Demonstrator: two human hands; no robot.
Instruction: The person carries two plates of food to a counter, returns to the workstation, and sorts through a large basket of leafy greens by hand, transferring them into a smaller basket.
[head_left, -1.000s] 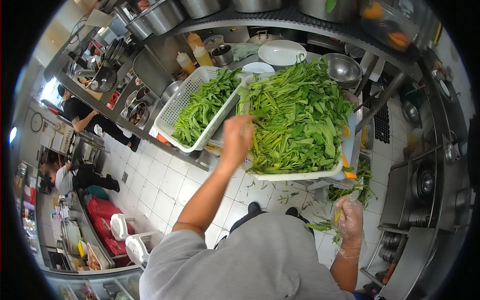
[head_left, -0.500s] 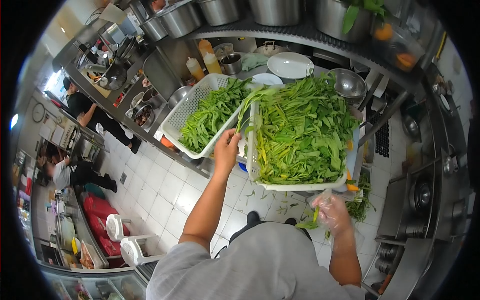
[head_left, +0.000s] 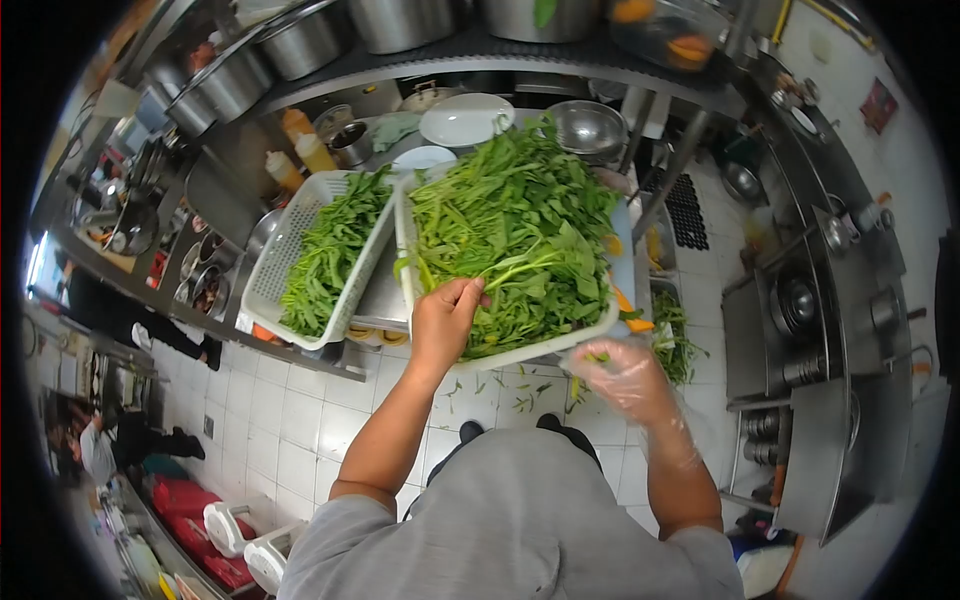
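Note:
My bare left hand is closed on a green leafy stem, over the front left part of the large white basket. That basket is heaped with leafy greens. My right hand, in a clear plastic glove, is closed around some green bits just beyond the basket's front right corner. To the left stands a smaller white perforated basket with more greens in it.
Behind the baskets are a white oval plate, a metal bowl and sauce bottles. Pots line the overhead shelf. A bin of stems is at the right. Two people are at the far left.
My left hand has moved from the gap between the baskets to over the large basket, with a stem in it. My right hand has risen towards the basket's front corner. The view has shifted right.

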